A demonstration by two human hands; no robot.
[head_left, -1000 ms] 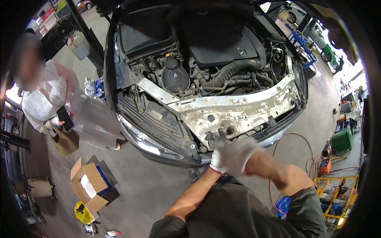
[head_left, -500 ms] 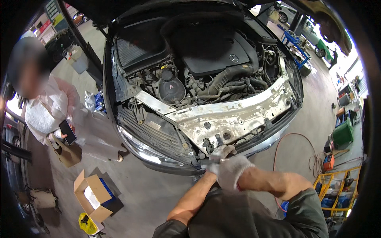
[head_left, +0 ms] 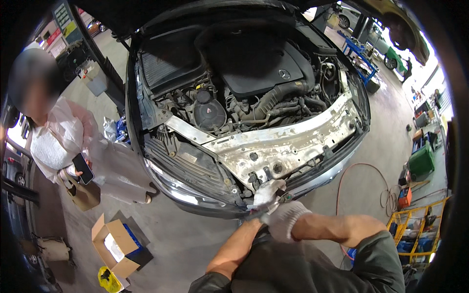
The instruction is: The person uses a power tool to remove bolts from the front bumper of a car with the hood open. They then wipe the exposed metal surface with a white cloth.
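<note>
My left hand (head_left: 266, 194), in a white work glove, is at the front edge of the car. Its fingers are curled beside the latch area of the worn silver front panel (head_left: 293, 149); what they hold, if anything, is hidden. Lower and to the right, my right hand (head_left: 286, 219), gloved too, crosses over my left wrist with its fingers closed. Between the two hands shows a slim metal tool (head_left: 284, 198), its kind unclear, which seems to be in my right hand. Behind the panel lies the engine bay with a black engine cover (head_left: 266, 73) and a round black reservoir (head_left: 210, 113).
At left stands a person (head_left: 61, 141) in a translucent white coverall, holding a phone (head_left: 83, 168) and a tan bag. An opened cardboard box (head_left: 122, 234) sits on the floor. To the right are a red hose (head_left: 340, 188), a green bin (head_left: 422, 161) and a yellow rack (head_left: 415, 254).
My hands have drawn slightly apart. A metal tool now shows between them. My left hand's fingers have moved a little to the left, and the whole view has shifted slightly.
</note>
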